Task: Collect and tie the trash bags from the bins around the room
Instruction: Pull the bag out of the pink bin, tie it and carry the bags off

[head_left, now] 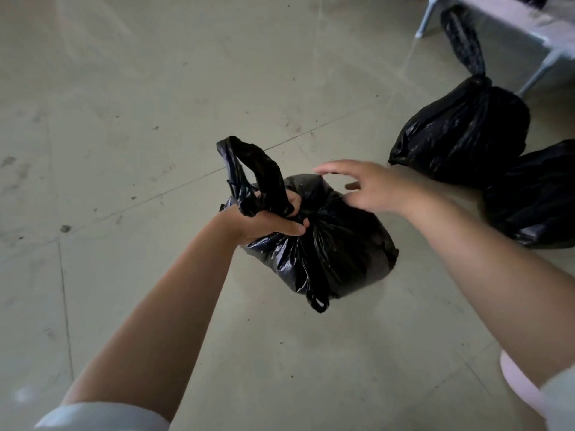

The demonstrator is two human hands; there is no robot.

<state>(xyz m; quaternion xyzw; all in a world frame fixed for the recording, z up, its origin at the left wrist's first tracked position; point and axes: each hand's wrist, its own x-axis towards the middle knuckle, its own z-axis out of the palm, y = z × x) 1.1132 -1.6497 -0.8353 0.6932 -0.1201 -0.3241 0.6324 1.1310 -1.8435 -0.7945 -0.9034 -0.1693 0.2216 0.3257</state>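
Open floor (pixel 140 119) to the left of and beyond the left hand (pixel 264 222): bare grey tiles, no obstacles there. Tight side is past the right hand (pixel 373 188): two more bags sit on the floor there, a tied bag (pixel 460 132) with its knot tail pointing up, and a third bag (pixel 535 200) touching it, cut off by the frame's right edge. Beyond those, a pale metal frame (pixel 547 42) with thin legs; can't tell what it belongs to.

Left hand: fingers curled tight round the gathered neck of the bag (pixel 336 244), fist closed on the plastic. The twisted handle loop (pixel 252 169) stands up out of the fist on the far side. A short strap hangs off the bag's near side. Bag body is under and right of the fist; can't tell whether it rests on the floor or hangs.

Right hand: open, fingers spread and loosely bent, holding nothing. It hovers above the bag's far-right shoulder, just right of the left fist, not clearly touching the plastic. Hand is motion-blurred.
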